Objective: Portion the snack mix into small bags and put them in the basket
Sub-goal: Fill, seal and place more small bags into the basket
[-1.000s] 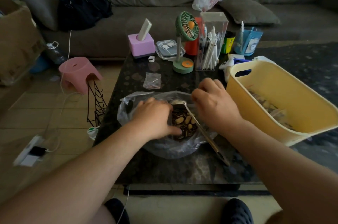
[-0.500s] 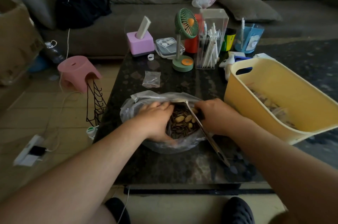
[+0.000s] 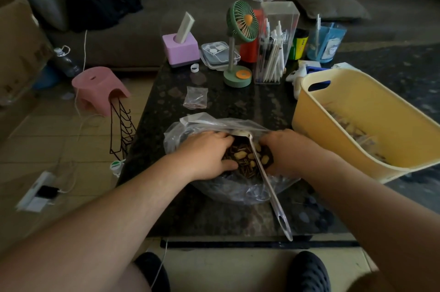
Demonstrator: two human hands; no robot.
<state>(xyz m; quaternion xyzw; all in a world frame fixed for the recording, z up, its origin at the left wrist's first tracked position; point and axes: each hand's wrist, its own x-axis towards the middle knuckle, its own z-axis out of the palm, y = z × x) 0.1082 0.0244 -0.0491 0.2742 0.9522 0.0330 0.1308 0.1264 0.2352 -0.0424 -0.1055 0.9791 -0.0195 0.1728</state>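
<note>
A large clear plastic bag (image 3: 228, 193) of snack mix (image 3: 240, 160), dark seeds with pale peanuts, sits on the dark table's near half. My left hand (image 3: 207, 153) curls over the left side of the bag's opening. My right hand (image 3: 288, 151) grips the right side. A long metal spoon (image 3: 271, 193) lies in the mix between them, its handle sticking out toward me. A few small empty zip bags (image 3: 195, 100) lie just beyond the big bag. The yellow basket (image 3: 309, 113) stands tilted at the right, with filled small bags (image 3: 352, 129) inside.
The table's far end holds a green desk fan (image 3: 240, 29), a clear pen holder (image 3: 276, 44), a purple block (image 3: 181, 50), a lidded plastic box (image 3: 217, 53) and a blue cup (image 3: 325, 41). A pink stool (image 3: 97, 87) and wire rack (image 3: 121, 129) stand to the left.
My right hand has come down from above the bag onto the right side of its opening. My left hand has shifted along the left side. More of the mix shows between the hands.
</note>
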